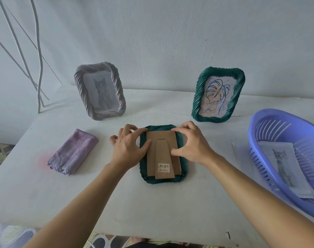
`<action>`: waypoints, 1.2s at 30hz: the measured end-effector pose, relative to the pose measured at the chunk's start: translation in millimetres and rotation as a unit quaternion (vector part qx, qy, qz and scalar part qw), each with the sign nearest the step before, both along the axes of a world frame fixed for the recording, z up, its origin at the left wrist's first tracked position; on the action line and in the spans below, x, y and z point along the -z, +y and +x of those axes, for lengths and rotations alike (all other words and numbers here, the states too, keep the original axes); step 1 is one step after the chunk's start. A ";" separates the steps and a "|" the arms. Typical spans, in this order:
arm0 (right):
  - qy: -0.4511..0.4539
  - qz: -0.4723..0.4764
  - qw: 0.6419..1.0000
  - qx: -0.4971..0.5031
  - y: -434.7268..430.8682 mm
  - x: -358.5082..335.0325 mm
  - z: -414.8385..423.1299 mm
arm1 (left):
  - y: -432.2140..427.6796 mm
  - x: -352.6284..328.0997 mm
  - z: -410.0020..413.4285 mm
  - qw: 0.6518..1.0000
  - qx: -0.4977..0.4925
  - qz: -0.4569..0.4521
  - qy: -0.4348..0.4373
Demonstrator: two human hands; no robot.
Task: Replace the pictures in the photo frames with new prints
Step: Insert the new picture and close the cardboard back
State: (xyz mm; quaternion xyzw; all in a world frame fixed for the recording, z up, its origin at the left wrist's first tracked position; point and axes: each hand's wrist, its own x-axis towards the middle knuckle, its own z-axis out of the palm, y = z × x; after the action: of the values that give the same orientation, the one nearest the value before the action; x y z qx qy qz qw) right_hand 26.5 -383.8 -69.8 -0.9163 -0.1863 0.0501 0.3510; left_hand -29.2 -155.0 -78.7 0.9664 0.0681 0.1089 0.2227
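Face-down green frame [163,181], mid-table toward the front edge: left hand [127,145] and right hand [192,145], fingers curled, pinch the upper corners of its cardboard backing [151,158]. Lilac basket [252,133] at the right edge holds a cat print [283,163].

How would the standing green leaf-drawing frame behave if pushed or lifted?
The green frame stands upright on a narrow base, so a high push would probably tip it. Its ribbed rim looks rigid, likely stiff when lifted.
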 end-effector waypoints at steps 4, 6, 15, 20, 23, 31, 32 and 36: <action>-0.020 -0.024 0.999 -0.010 0.6 -1.0 -0.2 | 2.0 1.0 4.2 1.000 -0.015 -0.009 0.013; -0.033 -0.034 0.999 -0.019 0.1 -0.9 0.6 | 1.5 0.7 6.1 1.000 -0.016 -0.012 0.014; -0.054 0.019 0.998 0.004 -0.7 12.0 12.7 | 0.8 -3.7 12.8 0.998 -0.019 -0.032 0.043; -0.060 0.041 0.997 0.013 0.3 15.3 11.1 | 4.0 -5.4 15.0 0.998 -0.010 -0.027 0.053; -0.057 0.044 0.997 0.014 -0.4 16.7 9.5 | 5.2 -5.3 15.8 0.998 -0.005 -0.042 0.054; -0.028 0.067 0.997 0.003 -9.3 15.2 -1.5 | 3.7 -3.0 13.3 0.996 0.004 -0.058 0.060; -0.021 0.068 0.997 -0.004 -12.3 14.7 -2.9 | 3.3 -2.4 12.3 0.996 0.003 -0.062 0.063; -0.006 0.051 0.998 -0.021 -24.6 14.4 -9.7 | 4.5 -1.5 4.8 0.995 0.021 -0.068 0.072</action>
State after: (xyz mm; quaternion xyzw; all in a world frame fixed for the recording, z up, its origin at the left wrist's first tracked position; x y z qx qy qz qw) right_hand 16.8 -408.4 -84.2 -0.8936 -0.2099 0.0421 0.3946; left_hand -24.4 -150.5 -77.2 0.9557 0.0706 0.0296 0.2843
